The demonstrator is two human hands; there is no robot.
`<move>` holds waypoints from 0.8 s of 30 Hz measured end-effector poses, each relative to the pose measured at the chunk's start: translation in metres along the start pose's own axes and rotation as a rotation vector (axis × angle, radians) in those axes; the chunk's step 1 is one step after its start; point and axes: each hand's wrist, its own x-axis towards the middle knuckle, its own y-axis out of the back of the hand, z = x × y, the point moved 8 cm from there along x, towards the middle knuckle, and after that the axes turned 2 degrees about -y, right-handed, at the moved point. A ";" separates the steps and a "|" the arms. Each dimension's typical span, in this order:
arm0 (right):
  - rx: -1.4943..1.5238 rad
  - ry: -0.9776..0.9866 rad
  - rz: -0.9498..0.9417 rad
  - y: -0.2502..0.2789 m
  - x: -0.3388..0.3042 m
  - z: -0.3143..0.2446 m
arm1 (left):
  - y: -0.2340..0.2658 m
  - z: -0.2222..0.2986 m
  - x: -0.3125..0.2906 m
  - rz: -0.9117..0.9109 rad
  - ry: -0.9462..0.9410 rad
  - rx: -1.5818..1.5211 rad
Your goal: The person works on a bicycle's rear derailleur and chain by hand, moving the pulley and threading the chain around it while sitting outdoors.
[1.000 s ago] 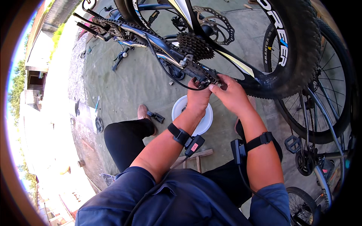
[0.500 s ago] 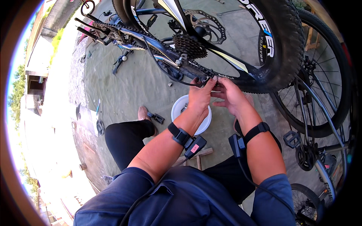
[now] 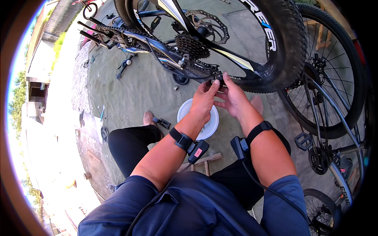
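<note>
An upside-down bicycle stands in front of me, its rear wheel [image 3: 289, 51] with a knobby tyre raised at the far side. Beside the hub sits a black cassette [image 3: 192, 46], and a chain runs below it to the rear derailleur [image 3: 217, 76]. My left hand [image 3: 204, 97] is closed on the derailleur, thumb and fingers at its lower end. From the other side my right hand [image 3: 235, 98] grips the same part, its thumb pointing up along it and the other fingers bent toward my left hand. Fingertips partly hide the derailleur.
Under my hands a white bucket [image 3: 212, 125] with small items inside stands on a green ground sheet [image 3: 130, 98]. A loose pedal [image 3: 162, 122] lies by my left shoe. Another bicycle [image 3: 334, 106] stands at the right. A small wooden stool [image 3: 206, 162] is between my legs.
The bicycle and bucket sit slightly further left and higher in view. My right thumb has moved up along the derailleur; both hands remain at it.
</note>
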 end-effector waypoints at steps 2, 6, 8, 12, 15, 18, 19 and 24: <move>0.020 0.028 -0.024 -0.002 0.001 0.000 | 0.005 -0.005 0.002 -0.008 0.004 -0.028; 0.031 0.072 0.023 0.008 0.007 -0.002 | 0.005 -0.003 -0.004 0.020 0.074 0.007; 0.035 0.063 0.040 0.006 0.005 -0.002 | 0.007 -0.004 -0.003 -0.008 0.096 -0.016; 0.010 0.081 0.026 0.003 0.006 -0.004 | 0.011 -0.009 -0.002 -0.029 0.104 -0.015; -0.025 0.076 0.055 0.000 0.006 -0.003 | 0.019 -0.016 0.002 -0.026 0.116 0.007; -0.044 0.033 0.093 0.004 0.010 -0.002 | 0.014 -0.009 -0.004 -0.041 0.118 0.018; -0.048 0.040 0.099 0.005 0.011 -0.002 | 0.014 -0.009 -0.004 -0.047 0.116 0.017; -0.084 0.067 0.147 0.002 0.008 -0.008 | 0.018 -0.015 0.003 -0.073 0.092 -0.008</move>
